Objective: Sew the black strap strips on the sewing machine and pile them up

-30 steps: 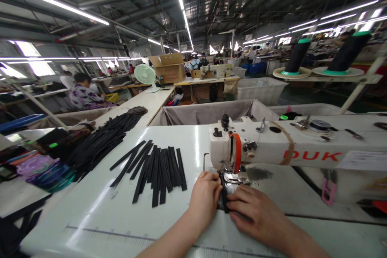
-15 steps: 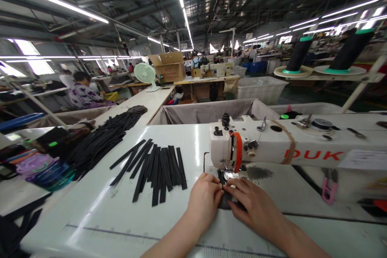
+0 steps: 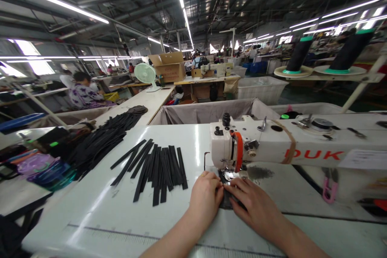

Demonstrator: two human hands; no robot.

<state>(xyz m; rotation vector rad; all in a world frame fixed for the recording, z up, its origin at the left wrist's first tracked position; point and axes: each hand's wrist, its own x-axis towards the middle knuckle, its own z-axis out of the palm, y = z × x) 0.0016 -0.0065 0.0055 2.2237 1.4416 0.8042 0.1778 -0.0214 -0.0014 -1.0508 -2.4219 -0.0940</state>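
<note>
Closely Flanked, a Black Strip Sits Beneath Our Fingertips

We see only a short length of the black strip point(image 3: 222, 177), narrow and dark, beside the bright metal at the foot of the sewing machine point(image 3: 256, 143); the rest is hidden under our fingers. We cannot tell whether the dark patch lower down, between our thumbs, is cloth or part of the machine's plate.

The visible length lies just beyond our fingertips, between our two hands and slightly nearer the left. Our left hand point(image 3: 206, 194) is curled, thumb drawn in near its fingers, tips at the strip's edge. Our right hand point(image 3: 253, 204) is partly bent, its fingers reaching across toward the left and its thumb a little apart. We cannot tell how firmly either hand grips the strip.

To the left, on the pale bench point(image 3: 99, 203), loose black strips point(image 3: 159, 169) lie overlapping in a rough fan, straight and slim. Beyond them, we see a larger dark heap point(image 3: 101, 139).
</note>
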